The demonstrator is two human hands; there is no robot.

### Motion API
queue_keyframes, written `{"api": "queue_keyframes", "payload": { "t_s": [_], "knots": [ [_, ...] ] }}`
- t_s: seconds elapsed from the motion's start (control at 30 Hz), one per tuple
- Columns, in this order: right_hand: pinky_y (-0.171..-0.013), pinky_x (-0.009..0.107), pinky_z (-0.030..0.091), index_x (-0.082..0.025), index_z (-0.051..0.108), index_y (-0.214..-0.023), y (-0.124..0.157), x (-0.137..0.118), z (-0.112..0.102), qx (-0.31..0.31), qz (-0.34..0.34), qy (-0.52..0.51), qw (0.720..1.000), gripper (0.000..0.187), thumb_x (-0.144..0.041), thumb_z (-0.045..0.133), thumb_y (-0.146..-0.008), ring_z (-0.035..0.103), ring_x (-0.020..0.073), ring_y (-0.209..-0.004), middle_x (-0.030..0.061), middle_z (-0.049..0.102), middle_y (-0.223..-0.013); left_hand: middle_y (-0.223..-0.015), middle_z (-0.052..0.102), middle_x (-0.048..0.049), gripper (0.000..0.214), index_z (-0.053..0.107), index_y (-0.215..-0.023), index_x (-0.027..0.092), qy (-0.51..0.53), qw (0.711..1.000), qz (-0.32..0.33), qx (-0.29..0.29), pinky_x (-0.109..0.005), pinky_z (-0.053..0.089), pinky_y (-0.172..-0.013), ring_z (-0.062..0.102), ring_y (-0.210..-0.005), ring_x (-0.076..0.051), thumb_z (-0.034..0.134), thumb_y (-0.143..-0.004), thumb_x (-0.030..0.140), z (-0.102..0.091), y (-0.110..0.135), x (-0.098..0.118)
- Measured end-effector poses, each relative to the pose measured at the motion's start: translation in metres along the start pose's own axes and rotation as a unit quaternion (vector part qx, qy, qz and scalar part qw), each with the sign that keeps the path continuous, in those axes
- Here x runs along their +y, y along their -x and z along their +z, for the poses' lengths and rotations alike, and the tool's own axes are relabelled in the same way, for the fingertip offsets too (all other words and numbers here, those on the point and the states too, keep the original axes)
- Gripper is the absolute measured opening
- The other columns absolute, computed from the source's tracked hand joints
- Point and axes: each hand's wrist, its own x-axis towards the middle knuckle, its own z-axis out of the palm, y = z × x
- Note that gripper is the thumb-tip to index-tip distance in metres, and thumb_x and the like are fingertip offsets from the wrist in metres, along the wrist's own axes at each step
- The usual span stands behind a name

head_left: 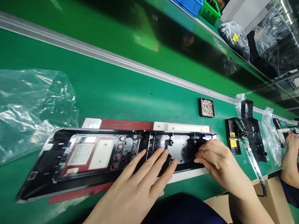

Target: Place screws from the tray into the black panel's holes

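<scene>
Nearest, the left hand (144,177) presses flat, fingers spread, on the long black panel (58,183) lying on the green bench (130,93). The right hand (215,158) curls at the panel's right end; whether it pinches anything, I cannot tell.

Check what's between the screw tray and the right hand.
Head view: past the screw tray comes bare green mat, then the white jig strip and the far edge of the panel, where the right hand rests.

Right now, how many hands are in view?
3: left hand flat on the black panel, right hand at its right end, co-worker's hand at far right edge; more may be hidden.
</scene>
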Motion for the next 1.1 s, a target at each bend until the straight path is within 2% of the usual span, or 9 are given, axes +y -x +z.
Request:
{"api": "queue_keyframes", "payload": {
  "t_s": [0.2, 0.4, 0.5, 0.6, 0.7, 0.8, 0.93, 1.1],
  "knots": [
    [-0.07, 0.033, 0.038, -0.008, 0.063, -0.097, -0.001, -0.002, 0.004, 0.021, -0.017, 0.025, 0.999, 0.011, -0.004, 0.057, -0.105, 0.05, 0.0175, -0.083, 0.0059, 0.06, -0.097, -0.145, 0.059, -0.0107, 0.046, 0.05, -0.147, 0.021, -0.005, 1.0, 0.002, -0.001, -0.046, 0.014, -0.13, 0.052, -0.139, -0.026, 0.036, -0.106, 0.037, 0.002, 0.003, 0.0],
    [-0.071, 0.034, 0.034, -0.008, 0.062, -0.105, 0.006, -0.004, 0.011, 0.044, -0.017, 0.075, 0.996, 0.01, -0.001, 0.055, -0.103, 0.047, 0.0181, -0.082, 0.0056, 0.06, -0.095, -0.146, 0.059, -0.0107, 0.048, 0.048, -0.148, 0.021, 0.001, 1.0, -0.004, 0.001, -0.045, 0.014, -0.13, 0.053, -0.138, -0.026, 0.036, -0.106, 0.04, 0.003, 0.003, -0.002],
    [-0.075, 0.033, 0.037, -0.01, 0.061, -0.114, 0.011, -0.003, 0.012, 0.044, -0.005, 0.039, 0.998, 0.014, -0.002, 0.058, -0.102, 0.05, 0.0175, -0.086, 0.0051, 0.06, -0.103, -0.146, 0.059, -0.0102, 0.047, 0.048, -0.148, 0.022, 0.0, 1.0, -0.006, -0.001, -0.045, 0.015, -0.13, 0.054, -0.137, -0.025, 0.036, -0.106, 0.04, 0.003, 0.004, -0.002],
    [-0.079, 0.031, 0.043, -0.014, 0.062, -0.119, 0.014, -0.002, 0.011, 0.078, 0.019, -0.019, 0.997, 0.021, -0.001, 0.059, -0.102, 0.053, 0.0157, -0.092, 0.0036, 0.059, -0.106, -0.147, 0.058, -0.0098, 0.047, 0.048, -0.148, 0.022, -0.003, 1.0, -0.004, -0.003, -0.045, 0.014, -0.131, 0.053, -0.138, -0.025, 0.036, -0.106, 0.04, 0.002, 0.004, -0.002],
    [-0.082, 0.026, 0.046, -0.018, 0.065, -0.117, 0.014, -0.001, 0.01, 0.109, 0.052, -0.07, 0.99, 0.026, 0.001, 0.057, -0.101, 0.055, 0.0136, -0.096, 0.0009, 0.06, -0.105, -0.146, 0.059, -0.0097, 0.047, 0.049, -0.147, 0.022, 0.004, 1.0, -0.004, -0.008, -0.045, 0.015, -0.131, 0.054, -0.138, -0.025, 0.037, -0.106, 0.04, 0.001, 0.003, -0.002],
    [-0.081, 0.024, 0.045, -0.021, 0.069, -0.111, 0.01, 0.0, 0.008, 0.1, 0.085, -0.105, 0.986, 0.025, 0.0, 0.062, -0.1, 0.056, 0.0117, -0.094, -0.003, 0.061, -0.103, -0.146, 0.059, -0.0106, 0.047, 0.049, -0.147, 0.021, 0.008, 1.0, -0.006, -0.003, -0.045, 0.015, -0.131, 0.054, -0.137, -0.025, 0.038, -0.106, 0.04, 0.002, 0.002, -0.001],
    [-0.077, 0.025, 0.043, -0.019, 0.07, -0.101, 0.004, 0.001, 0.007, 0.073, 0.102, -0.099, 0.987, 0.015, -0.005, 0.067, -0.1, 0.053, 0.0112, -0.087, -0.0055, 0.061, -0.098, -0.147, 0.058, -0.0112, 0.048, 0.046, -0.149, 0.021, 0.009, 1.0, -0.004, -0.001, -0.046, 0.015, -0.131, 0.053, -0.138, -0.026, 0.038, -0.106, 0.039, 0.003, 0.002, -0.002],
    [-0.077, 0.027, 0.039, -0.018, 0.068, -0.1, 0.002, -0.001, 0.012, 0.077, 0.108, -0.076, 0.988, 0.017, -0.001, 0.067, -0.098, 0.049, 0.0131, -0.086, -0.0062, 0.061, -0.097, -0.147, 0.058, -0.0123, 0.049, 0.046, -0.15, 0.02, 0.023, 1.0, -0.001, -0.005, -0.046, 0.013, -0.131, 0.053, -0.138, -0.028, 0.04, -0.105, 0.038, 0.002, 0.004, -0.003]
  ]
}}
